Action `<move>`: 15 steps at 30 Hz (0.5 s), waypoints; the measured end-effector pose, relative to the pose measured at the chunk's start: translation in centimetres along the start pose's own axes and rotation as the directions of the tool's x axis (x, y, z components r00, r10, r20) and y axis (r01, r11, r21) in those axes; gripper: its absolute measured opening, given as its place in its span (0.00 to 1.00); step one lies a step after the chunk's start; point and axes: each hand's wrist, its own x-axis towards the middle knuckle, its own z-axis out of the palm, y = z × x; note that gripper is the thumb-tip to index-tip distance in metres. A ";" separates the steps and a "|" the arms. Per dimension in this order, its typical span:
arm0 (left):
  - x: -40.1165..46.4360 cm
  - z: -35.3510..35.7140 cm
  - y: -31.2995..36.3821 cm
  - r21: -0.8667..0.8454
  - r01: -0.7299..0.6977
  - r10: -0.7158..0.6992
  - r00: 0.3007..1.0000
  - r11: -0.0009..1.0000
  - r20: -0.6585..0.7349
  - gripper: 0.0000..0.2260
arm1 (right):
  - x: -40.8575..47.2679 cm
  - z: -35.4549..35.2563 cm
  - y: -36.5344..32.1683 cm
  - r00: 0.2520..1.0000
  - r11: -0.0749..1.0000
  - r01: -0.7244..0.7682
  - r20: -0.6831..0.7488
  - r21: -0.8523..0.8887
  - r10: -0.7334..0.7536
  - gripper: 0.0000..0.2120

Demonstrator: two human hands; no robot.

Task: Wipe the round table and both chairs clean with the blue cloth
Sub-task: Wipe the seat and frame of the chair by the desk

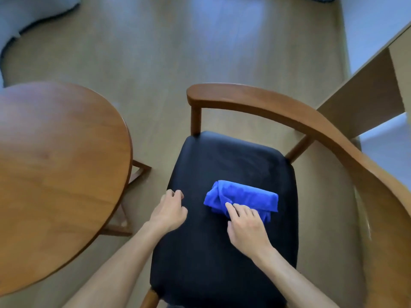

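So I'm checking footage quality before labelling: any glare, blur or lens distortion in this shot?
Head view: bluish-white glare washes the floor at top centre; the round table carries a soft sheen on its far left edge; the wide lens bows the chair armrest and the frame edges; the blue cloth and both hands stay fairly sharp, while the corners look soft.

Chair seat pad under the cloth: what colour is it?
Black, plain with no pattern, on a brown wooden frame. The seat pad shows best in the head view.
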 end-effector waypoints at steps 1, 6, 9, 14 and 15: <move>0.5 0.1 -0.2 -0.008 0.005 -0.005 1.000 1.000 -0.015 0.16 | 0.4 -0.1 1.1 0.999 1.000 0.016 -0.043 0.000 -0.016 0.22; 2.9 0.5 -0.6 -0.011 0.004 -0.005 0.996 1.000 -0.092 0.15 | 2.2 0.5 6.5 0.981 0.980 0.193 0.040 -0.047 -0.191 0.29; 4.3 0.7 -0.7 0.006 -0.012 0.013 0.992 1.000 -0.126 0.14 | 3.1 1.8 7.1 0.962 0.978 0.192 0.212 -0.076 -0.173 0.39; 5.6 1.4 -0.6 0.042 -0.021 0.029 0.980 0.999 -0.199 0.16 | 3.2 3.9 7.0 0.974 0.975 0.209 0.100 -0.074 -0.202 0.34; 5.8 1.5 -0.6 0.048 -0.026 0.036 0.974 0.999 -0.223 0.17 | 3.4 4.2 7.2 0.972 0.971 0.230 0.061 -0.071 -0.226 0.32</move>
